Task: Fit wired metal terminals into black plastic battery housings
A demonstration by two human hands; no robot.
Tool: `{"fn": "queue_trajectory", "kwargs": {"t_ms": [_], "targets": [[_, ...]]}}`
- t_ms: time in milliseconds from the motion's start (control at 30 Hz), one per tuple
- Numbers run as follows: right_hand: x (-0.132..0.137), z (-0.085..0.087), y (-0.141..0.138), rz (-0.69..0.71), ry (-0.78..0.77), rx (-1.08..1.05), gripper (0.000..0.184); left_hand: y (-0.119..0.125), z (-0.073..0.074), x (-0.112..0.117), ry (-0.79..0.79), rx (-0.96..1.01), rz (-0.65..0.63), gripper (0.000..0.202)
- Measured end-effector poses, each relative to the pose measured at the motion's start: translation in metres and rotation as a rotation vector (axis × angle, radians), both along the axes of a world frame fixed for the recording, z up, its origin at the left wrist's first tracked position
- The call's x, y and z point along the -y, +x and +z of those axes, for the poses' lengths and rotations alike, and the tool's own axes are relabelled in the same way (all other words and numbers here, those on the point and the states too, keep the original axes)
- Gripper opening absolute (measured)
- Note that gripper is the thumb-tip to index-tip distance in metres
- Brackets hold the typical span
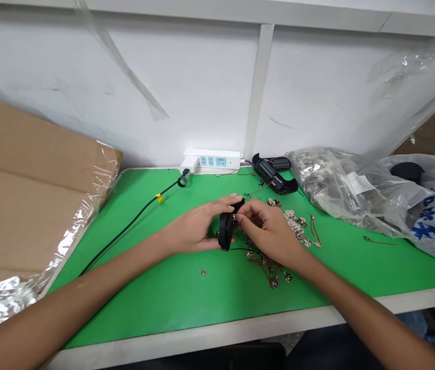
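My left hand (pixel 198 226) is closed around a black plastic housing (pixel 225 232), held tilted on edge above the green mat. Thumb and index finger of my right hand (pixel 269 223) pinch a small shiny metal contact (pixel 235 218) against the housing's right side. A thin black wire (pixel 240 250) comes out below the housing. Under and beside my right hand lies a pile of metal contacts with red wires (pixel 271 270). More round metal contacts (pixel 298 226) are heaped just right of that hand. A single metal contact (pixel 202 273) lies apart, in front of my left hand.
Several black plastic housings (pixel 275 174) lie at the back, by a white power strip (pixel 219 160). A black cable (pixel 132 224) crosses the left side. Clear plastic bags (pixel 341 185) fill the back right. A cardboard box (pixel 36 190) stands left; loose red wires (pixel 383 242) lie right.
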State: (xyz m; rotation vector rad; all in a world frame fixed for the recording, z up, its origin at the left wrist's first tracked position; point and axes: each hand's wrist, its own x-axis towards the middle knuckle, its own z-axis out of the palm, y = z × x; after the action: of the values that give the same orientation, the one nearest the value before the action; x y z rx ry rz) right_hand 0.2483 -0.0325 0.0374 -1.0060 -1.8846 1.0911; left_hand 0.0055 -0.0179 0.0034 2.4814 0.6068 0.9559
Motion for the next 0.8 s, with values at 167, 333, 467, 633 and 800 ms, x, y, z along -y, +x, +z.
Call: {"fn": "queue_trajectory", "kwargs": {"t_ms": [167, 333, 467, 633, 800], "targets": [[0.0, 0.001, 0.0008, -0.011, -0.027, -0.005, 0.013, 0.001, 0.0002, -0.0013, 0.03, 0.011, -0.019, 0.084], [0.0006, 0.0013, 0.0009, -0.016, -0.035, 0.004, 0.013, 0.0008, -0.001, -0.0017, 0.024, 0.009, -0.023, 0.086], [0.0019, 0.0015, -0.0002, -0.023, -0.038, -0.011, 0.013, 0.001, -0.0004, -0.0016, 0.045, -0.002, -0.029, 0.088], [0.002, 0.0001, -0.0013, -0.003, -0.045, -0.009, 0.012, 0.0008, -0.0009, -0.0018, 0.039, -0.001, -0.022, 0.089], [0.0022, -0.0013, -0.0011, 0.002, -0.044, -0.013, 0.012, -0.0011, -0.002, -0.0025, 0.034, -0.033, -0.018, 0.089]]}}
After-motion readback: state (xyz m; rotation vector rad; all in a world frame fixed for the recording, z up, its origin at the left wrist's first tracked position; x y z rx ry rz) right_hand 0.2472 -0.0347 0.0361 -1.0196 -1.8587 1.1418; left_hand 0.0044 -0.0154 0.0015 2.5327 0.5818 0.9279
